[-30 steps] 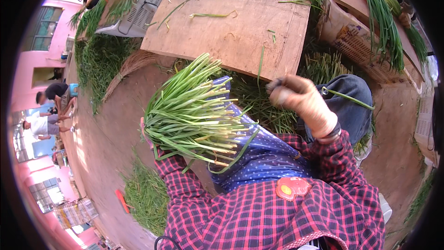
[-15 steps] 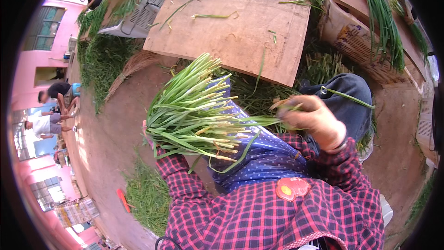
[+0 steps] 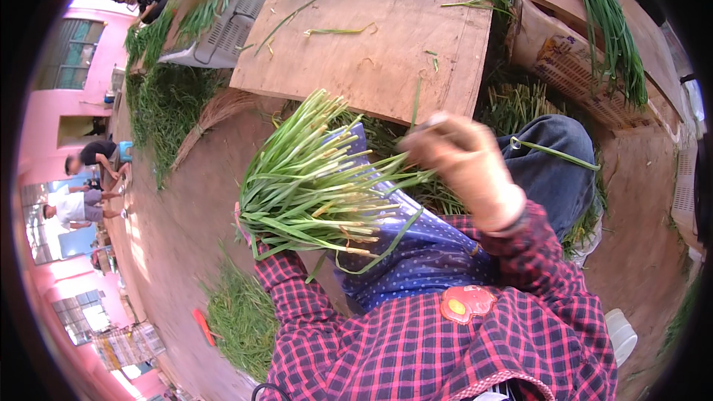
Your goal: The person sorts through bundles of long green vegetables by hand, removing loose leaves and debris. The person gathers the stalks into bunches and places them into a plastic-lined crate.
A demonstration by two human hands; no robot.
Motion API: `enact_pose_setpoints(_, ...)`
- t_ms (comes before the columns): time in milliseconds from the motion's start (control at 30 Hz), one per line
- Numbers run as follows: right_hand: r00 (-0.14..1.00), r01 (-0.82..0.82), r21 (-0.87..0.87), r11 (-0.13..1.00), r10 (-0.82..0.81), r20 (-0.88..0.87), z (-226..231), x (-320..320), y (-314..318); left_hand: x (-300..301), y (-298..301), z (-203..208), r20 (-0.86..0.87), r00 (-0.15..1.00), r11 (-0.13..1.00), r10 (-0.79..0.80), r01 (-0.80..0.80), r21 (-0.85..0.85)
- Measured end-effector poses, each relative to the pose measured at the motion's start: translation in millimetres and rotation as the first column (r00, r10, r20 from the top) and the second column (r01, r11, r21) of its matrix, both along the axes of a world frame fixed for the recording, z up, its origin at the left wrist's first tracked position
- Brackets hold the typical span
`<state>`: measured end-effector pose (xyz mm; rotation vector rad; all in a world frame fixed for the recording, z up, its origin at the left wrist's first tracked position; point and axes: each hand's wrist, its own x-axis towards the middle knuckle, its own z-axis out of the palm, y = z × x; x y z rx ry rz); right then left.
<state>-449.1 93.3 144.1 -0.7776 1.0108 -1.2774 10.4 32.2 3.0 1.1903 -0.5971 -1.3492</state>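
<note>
Near the board (image 3: 364, 48), the mostly hidden left hand (image 3: 239, 215) clasps green stalks (image 3: 316, 189); the blurred right hand (image 3: 468, 163) curls, its hold unclear.

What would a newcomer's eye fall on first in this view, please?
Probably the bushy green bunch left of centre, its pale stem ends fanning rightward over a blue dotted apron. Next would come the blurred right hand beside those ends, and the large wooden board at the top centre.

pink wall (image 3: 78, 102) far left, paned window (image 3: 80, 53); brown floor (image 3: 174, 252), sunlight streaks (image 3: 137, 243) at left; wooden board (image 3: 405, 44) far centre.
</note>
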Motion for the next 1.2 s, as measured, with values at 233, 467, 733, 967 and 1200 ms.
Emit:
enact_pose_setpoints(233, 0.299, -0.035, -0.260, 0.965, -0.238, -0.924, -10.7, -36.2, 19.4, -9.0, 8.2, -7.7, -0.012, 1.000, 1.000, 0.020, -0.020, 0.019)
enact_pose_setpoints(467, 0.747, -0.316, -0.105, 0.943, 0.179, -0.641, -32.7, 26.0, -2.2, -18.7, 4.0, -3.1, -0.002, 1.000, 1.000, 0.001, -0.001, 0.027)
enact_pose_setpoints(733, 0.866, 0.035, -0.106, 0.994, -0.083, -0.492, -5.4, -25.8, 11.1, -18.7, 8.6, -9.0, -0.007, 1.000, 0.999, 0.017, -0.017, 0.039)
enact_pose_setpoints(967, 0.796, -0.124, -0.231, 0.965, -0.043, -0.603, -37.9, 48.9, -26.8, -27.1, 5.5, -7.0, -0.008, 1.000, 0.999, 0.005, -0.004, 0.043)
enact_pose_setpoints(1200, 0.922, 0.192, -0.196, 0.962, -0.245, -0.300, -8.0, -3.8, -4.8, -32.4, 6.5, -12.6, -0.021, 1.000, 0.999, 0.002, -0.001, 0.047)
